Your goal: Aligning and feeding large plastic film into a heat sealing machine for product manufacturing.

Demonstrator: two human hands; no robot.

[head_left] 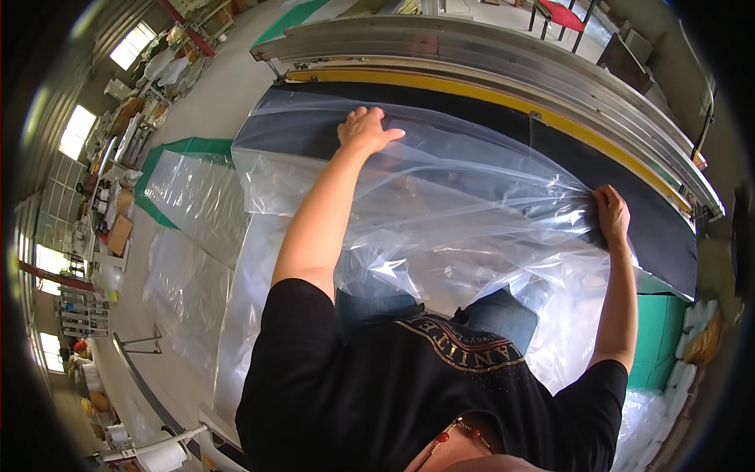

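Note:
A wide sheet of clear plastic film (456, 189) lies over the black work surface (464, 106) and hangs down across my lap. My left hand (366, 130) rests on the film near its far edge, thumb and fingers spread. At the right, my right hand (611, 214) has its fingers closed on the film's edge. Creases fan out from that grip toward the left, so the film looks pulled tight there.
A long metal machine beam (472, 51) with a yellow strip (440, 84) runs behind the work surface. More film lies over a green sheet (149, 169) on the left floor. Stacked white bundles (678, 385) stand at the right. A red chair (560, 14) is at the back.

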